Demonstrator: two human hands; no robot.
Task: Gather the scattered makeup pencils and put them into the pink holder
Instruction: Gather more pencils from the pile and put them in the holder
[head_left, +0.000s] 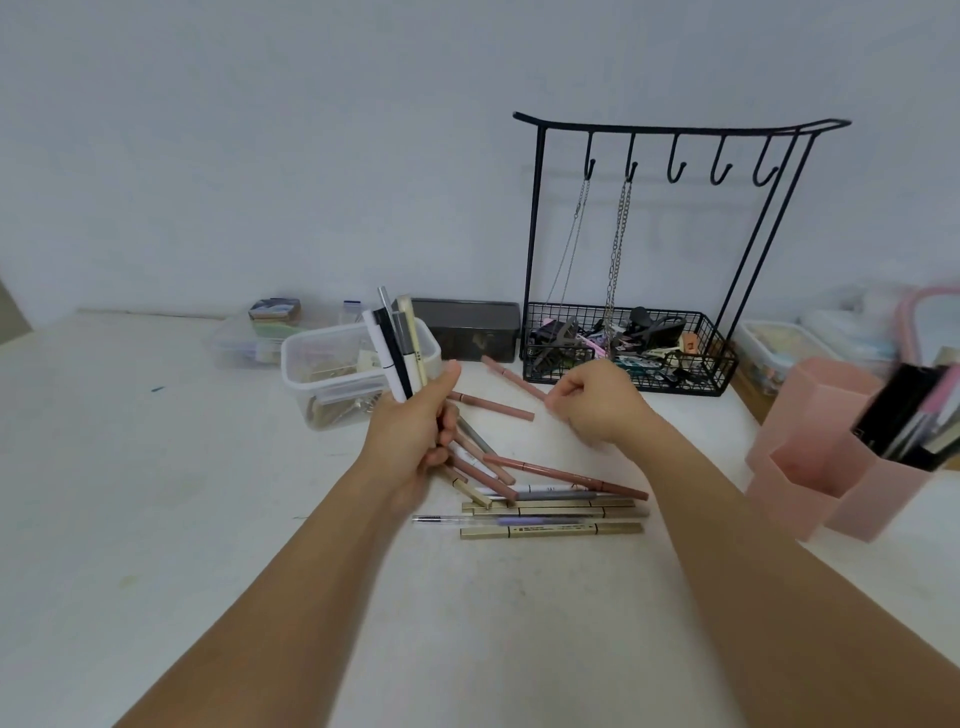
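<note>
Several pencils (400, 348) clamped upright in left hand (415, 431); right hand (597, 400) pinches pink pencil (514, 378); pink holder (831, 457) far right, nearer right hand.

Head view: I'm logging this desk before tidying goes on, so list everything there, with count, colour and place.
Bundle of pencils: several, black, white, cream, upright in left hand.
Loose pencils: about a dozen, pink, gold, grey, on table centre.
Pink holder: one, pink, right edge, already holding some items.
Wire rack: one, black, back right, two chains hanging, clips in its basket.
Clear tub: one, white-rimmed, behind left hand.
Dark box: one, grey-black, by the wall.
Table: one, white.
Left hand: grips the bundle.
Right hand: fingers curled at a pink pencil; grip unclear.
</note>
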